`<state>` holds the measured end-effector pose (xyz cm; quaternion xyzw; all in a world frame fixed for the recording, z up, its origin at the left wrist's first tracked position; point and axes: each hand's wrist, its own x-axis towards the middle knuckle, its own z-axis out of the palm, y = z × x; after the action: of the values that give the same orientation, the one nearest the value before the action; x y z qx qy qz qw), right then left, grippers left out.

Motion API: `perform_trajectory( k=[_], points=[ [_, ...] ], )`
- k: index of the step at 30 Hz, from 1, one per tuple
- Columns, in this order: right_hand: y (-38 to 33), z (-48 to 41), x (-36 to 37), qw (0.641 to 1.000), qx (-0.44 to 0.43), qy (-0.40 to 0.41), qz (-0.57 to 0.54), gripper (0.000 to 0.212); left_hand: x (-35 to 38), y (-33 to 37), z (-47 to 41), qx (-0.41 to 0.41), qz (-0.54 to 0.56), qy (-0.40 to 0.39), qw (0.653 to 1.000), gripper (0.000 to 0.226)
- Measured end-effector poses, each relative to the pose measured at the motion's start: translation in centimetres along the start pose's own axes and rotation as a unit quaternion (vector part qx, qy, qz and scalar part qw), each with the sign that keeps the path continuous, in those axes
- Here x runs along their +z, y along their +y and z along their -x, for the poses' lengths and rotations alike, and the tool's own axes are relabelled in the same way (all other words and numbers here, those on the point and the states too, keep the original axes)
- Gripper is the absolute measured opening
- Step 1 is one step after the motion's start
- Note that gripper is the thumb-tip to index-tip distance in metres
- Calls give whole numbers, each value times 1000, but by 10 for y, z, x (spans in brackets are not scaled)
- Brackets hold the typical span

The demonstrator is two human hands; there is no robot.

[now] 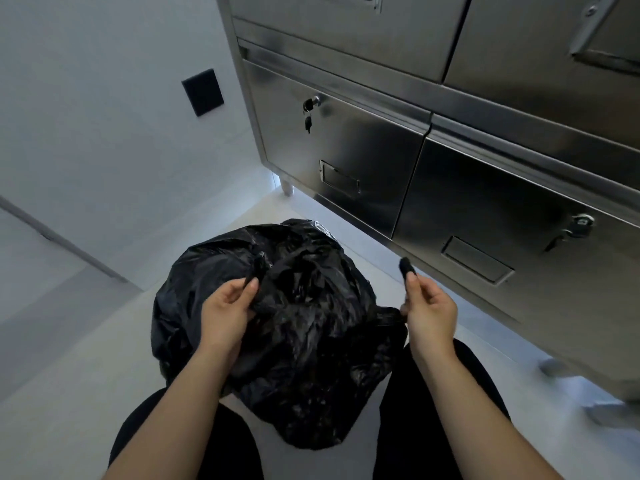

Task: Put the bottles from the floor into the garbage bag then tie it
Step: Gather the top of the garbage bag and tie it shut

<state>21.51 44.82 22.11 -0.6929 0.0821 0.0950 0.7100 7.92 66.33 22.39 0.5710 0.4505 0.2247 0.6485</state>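
Note:
A full black garbage bag (304, 327) sits on the pale floor between my knees. My left hand (227, 311) grips a bunched strip of the bag's rim at its upper left. My right hand (427, 308) pinches another twisted strip of the rim, pulled out to the right, with its black end sticking up past my fingers. The bag's mouth looks gathered in between the two hands. No bottles are visible; whatever is inside the bag is hidden.
A stainless steel cabinet (467, 188) with locked drawers and keys stands close behind and to the right of the bag, on short legs. A white wall with a black plate (202, 92) is at the left. Pale floor (86, 358) lies open to the left.

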Motion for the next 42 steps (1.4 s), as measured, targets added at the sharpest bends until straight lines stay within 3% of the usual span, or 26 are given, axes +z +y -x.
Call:
perform_trajectory(
  k=[3,6,9,14,19,26,35,42],
  points=[
    [8,-8,-16,1000,10,27,3,18,-17,-2,-4,15,-38,36,999,4],
    [3,-4,-5,999,7,3,-41,19,-6,7,-1,88,-59,-15,994,11],
    [-7,3,13,994,-8,-26,-106,14,15,22,7,131,-7,-72,989,8],
    [-9,17,34,995,-68,-45,-52,18,31,25,15,163,31,-55,985,11],
    [-8,19,37,996,-51,-57,-35,28,34,18,20,157,21,-29,987,11],
    [-11,19,40,992,-96,-74,-36,15,35,17,25,170,-67,-64,981,32],
    [-7,21,50,985,-137,-98,-33,25,41,17,22,214,-77,-73,971,28],
    [-3,16,48,983,-147,-112,1,20,34,14,11,194,-82,-62,976,28]
  ],
)
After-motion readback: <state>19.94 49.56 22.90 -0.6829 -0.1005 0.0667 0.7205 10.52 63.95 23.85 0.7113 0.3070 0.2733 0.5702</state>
